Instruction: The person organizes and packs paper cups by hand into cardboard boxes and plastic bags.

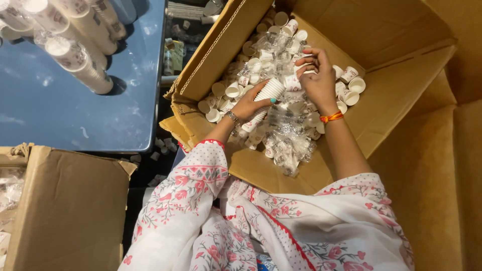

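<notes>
My left hand grips a stack of small white paper cups, tilted over an open cardboard box. My right hand reaches into the box and closes its fingers on a loose paper cup at the top of the pile. Several loose white cups with red print and crumpled clear plastic wrappers fill the box beneath both hands. An orange thread circles my right wrist, a bracelet my left.
A blue table at the upper left carries wrapped sleeves of stacked cups. A second cardboard box stands at the lower left. Loose cups lie on the dark floor between table and box.
</notes>
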